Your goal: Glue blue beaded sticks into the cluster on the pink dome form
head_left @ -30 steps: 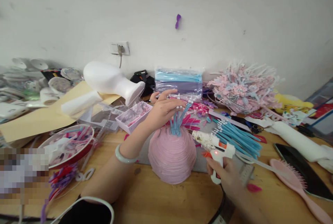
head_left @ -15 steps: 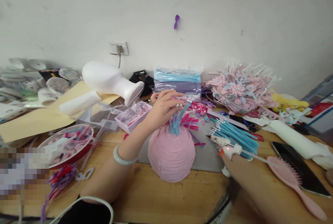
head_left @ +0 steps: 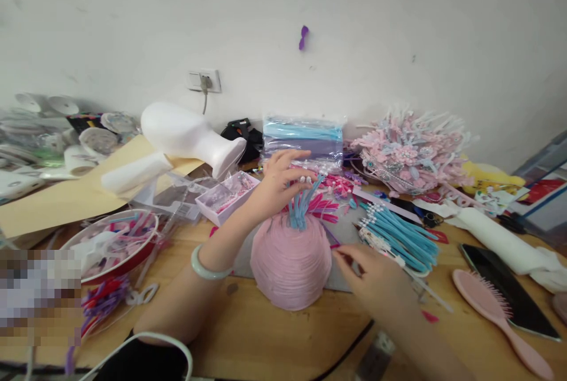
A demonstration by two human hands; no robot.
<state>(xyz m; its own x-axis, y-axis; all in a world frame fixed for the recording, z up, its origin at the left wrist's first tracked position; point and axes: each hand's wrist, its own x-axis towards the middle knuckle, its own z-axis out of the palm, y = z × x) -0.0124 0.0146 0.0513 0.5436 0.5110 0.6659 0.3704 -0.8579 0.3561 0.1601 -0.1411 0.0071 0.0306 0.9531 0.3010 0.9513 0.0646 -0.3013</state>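
Observation:
My left hand pinches the pearl-tipped ends of a bunch of blue strips that stands up from the top of a pink ribbed dome. The dome rests on a grey mat on the wooden table. My right hand lies low beside the dome's right side, with its fingertips at a magenta strip on the mat. Its fingers are blurred and close together. A fan of loose blue pearl-tipped strips lies just beyond that hand.
A white foam head lies at the back left beside a small pink box. A round tray of strips sits left. A pink flower headpiece, a pink hairbrush and a black mirror lie right.
My right hand carried the glue gun to the right, let it go, and came back empty to the dome's right side. My left hand stayed on the blue strips.

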